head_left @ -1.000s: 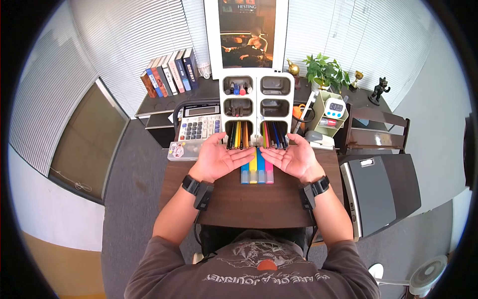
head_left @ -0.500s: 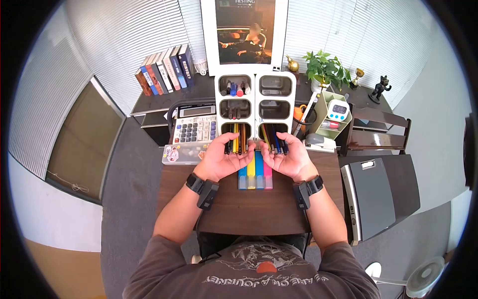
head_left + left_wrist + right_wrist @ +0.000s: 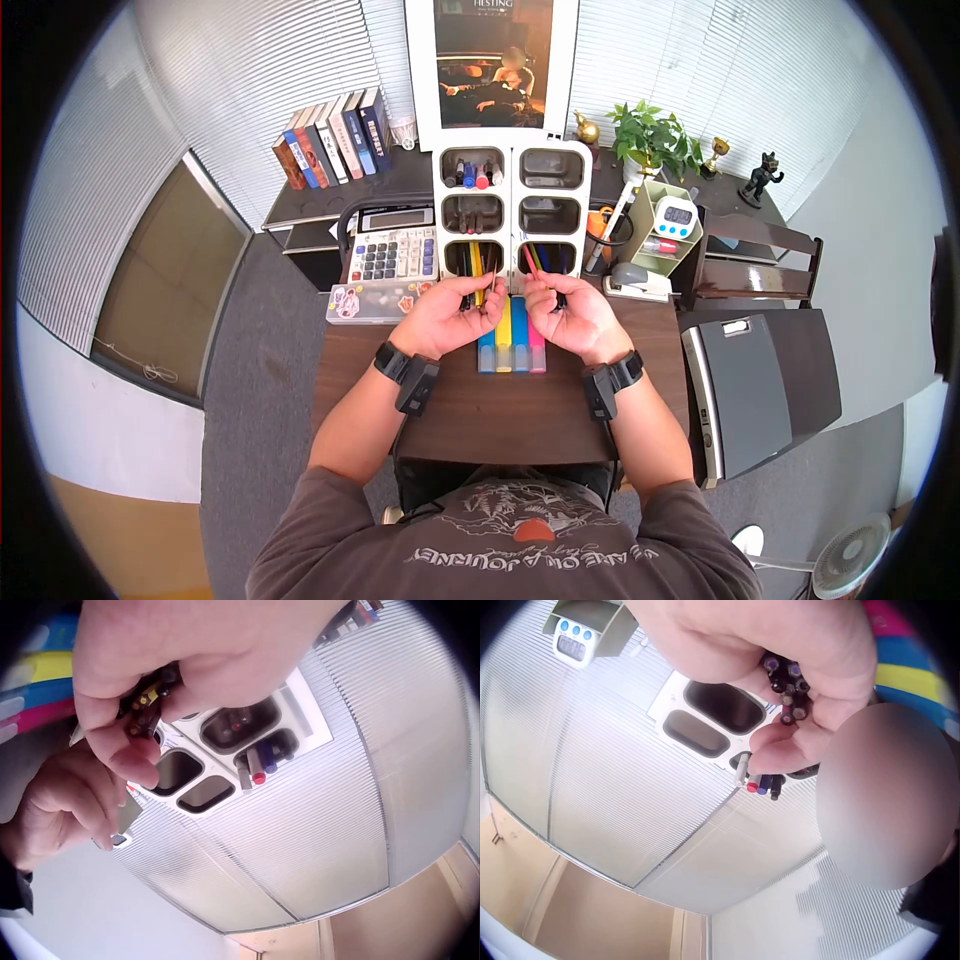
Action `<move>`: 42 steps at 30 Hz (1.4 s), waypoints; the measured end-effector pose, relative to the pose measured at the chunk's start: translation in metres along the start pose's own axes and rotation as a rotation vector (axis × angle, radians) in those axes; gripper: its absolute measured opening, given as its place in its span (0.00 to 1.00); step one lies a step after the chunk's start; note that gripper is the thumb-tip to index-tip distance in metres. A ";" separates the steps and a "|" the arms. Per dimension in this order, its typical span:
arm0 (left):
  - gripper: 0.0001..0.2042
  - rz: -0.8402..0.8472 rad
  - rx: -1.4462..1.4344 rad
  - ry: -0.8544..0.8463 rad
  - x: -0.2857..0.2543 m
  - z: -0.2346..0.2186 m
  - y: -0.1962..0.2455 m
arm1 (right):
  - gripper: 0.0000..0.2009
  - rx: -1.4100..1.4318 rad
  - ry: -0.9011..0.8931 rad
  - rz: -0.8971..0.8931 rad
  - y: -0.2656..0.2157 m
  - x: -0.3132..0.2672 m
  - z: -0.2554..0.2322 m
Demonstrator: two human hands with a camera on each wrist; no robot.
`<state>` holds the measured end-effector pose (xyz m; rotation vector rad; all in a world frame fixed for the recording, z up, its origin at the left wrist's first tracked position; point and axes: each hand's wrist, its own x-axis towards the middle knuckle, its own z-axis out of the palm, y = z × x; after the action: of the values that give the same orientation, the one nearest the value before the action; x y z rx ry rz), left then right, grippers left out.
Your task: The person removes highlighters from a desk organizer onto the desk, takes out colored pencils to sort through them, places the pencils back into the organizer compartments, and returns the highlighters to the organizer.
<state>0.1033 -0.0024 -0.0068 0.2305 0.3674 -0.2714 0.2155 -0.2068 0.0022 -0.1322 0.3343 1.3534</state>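
Note:
My left hand (image 3: 440, 318) curls its fingers round a bundle of colored pencils (image 3: 476, 262), mostly black, yellow and brown, at the lower left compartment of a white desk organizer (image 3: 513, 215). At the lower right compartment, my right hand (image 3: 582, 320) grips a second bundle of colored pencils (image 3: 530, 262), a pink one among darker ones. Its dark round pencil ends (image 3: 787, 694) bunch between thumb and fingers in the right wrist view. The left wrist view likewise shows pencil ends (image 3: 146, 705) inside the left hand's grip. Blue, yellow and pink highlighters (image 3: 505, 352) lie side by side below both hands.
Capped markers (image 3: 478, 176) stand in the organizer's upper left compartment. On the left are a calculator (image 3: 394, 250) and a pencil case (image 3: 372, 303). A stapler (image 3: 640, 283), a mesh pen cup (image 3: 610, 240) and a green holder with a timer (image 3: 674, 216) stand on the right.
Both hands were open and palm up beneath the pencils; their fingers have since curled round the two bundles. The pencils now lean toward the hands.

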 end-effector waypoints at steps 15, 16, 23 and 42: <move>0.11 -0.017 0.706 0.041 -0.144 0.003 -0.039 | 0.07 -0.670 -0.013 -0.072 0.084 -0.107 -0.004; 0.12 -0.013 0.727 0.062 -0.149 -0.001 -0.042 | 0.08 -0.751 0.033 -0.081 0.084 -0.110 -0.009; 0.11 -0.031 0.843 0.047 -0.161 -0.009 -0.060 | 0.11 -0.936 0.129 -0.112 0.098 -0.122 -0.022; 0.12 0.117 0.775 0.074 -0.125 0.002 -0.090 | 0.13 -1.047 0.086 -0.403 0.128 -0.079 -0.027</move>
<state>-0.0358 -0.0599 0.0274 1.0229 0.3059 -0.2806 0.0731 -0.2606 0.0134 -1.0700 -0.3518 1.0006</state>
